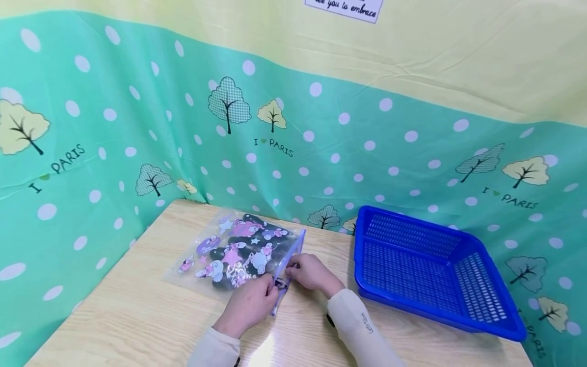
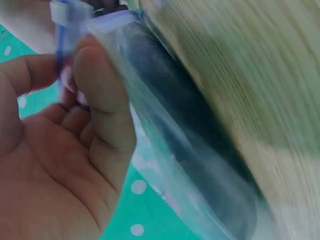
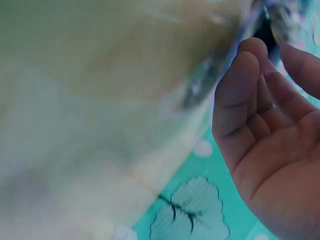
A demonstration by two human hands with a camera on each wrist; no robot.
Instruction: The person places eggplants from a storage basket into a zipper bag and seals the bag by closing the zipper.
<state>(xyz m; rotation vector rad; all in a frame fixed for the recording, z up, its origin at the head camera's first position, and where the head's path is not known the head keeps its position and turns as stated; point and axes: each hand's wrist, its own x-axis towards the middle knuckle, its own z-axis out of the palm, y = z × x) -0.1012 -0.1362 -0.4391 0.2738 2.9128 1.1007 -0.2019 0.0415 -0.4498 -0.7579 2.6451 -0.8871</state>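
A clear plastic zip bag (image 1: 212,245) with pink, purple and blue cartoon prints lies flat on the wooden table. Several long, dark, round-ended items (image 2: 185,125) are inside; their kind cannot be told. The bag's purple-blue zip strip (image 1: 297,244) runs along its right side, facing the person. At the near part of this strip, my left hand (image 1: 249,303) pinches the bag's edge between thumb and index finger. Just beyond it, my right hand (image 1: 312,272) holds the mouth with curled fingers. Between the two hands the edge looks slightly parted.
To the right stands a blue plastic basket (image 1: 412,270) with slotted walls, close to the right forearm. A green and yellow printed cloth (image 1: 293,168) hangs behind the table (image 1: 137,306) and along its left side.
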